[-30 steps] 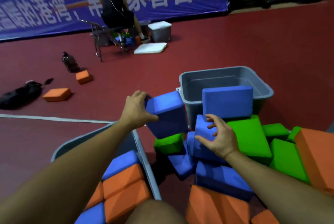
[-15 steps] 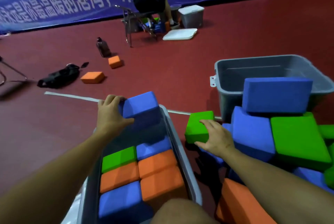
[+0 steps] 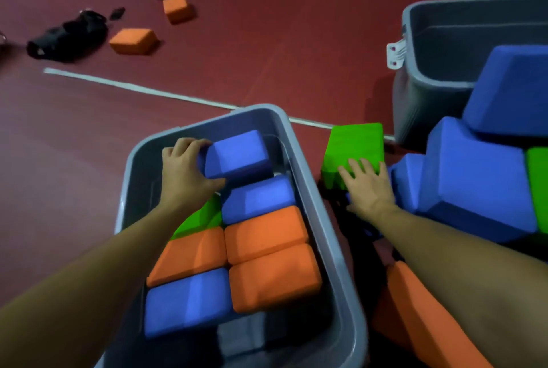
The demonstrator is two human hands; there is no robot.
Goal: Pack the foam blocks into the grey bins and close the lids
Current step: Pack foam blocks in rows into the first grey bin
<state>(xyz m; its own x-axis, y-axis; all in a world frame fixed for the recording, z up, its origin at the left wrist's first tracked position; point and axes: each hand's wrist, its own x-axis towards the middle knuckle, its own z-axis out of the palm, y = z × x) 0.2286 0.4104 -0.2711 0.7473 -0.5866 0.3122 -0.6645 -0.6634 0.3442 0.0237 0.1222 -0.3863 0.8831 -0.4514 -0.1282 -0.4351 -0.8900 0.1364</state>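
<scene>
One blue block (image 3: 237, 154) is being lowered into the near grey bin (image 3: 326, 219).
It is gripped by the curled left hand (image 3: 186, 172); a green block (image 3: 354, 151) is touched by the right hand (image 3: 367, 186), fingers extended, to be lifted next, likely.

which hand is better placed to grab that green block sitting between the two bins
Right. The right hand already lies on the green block beside the near bin, while the left hand grips a blue block inside that bin.
</scene>
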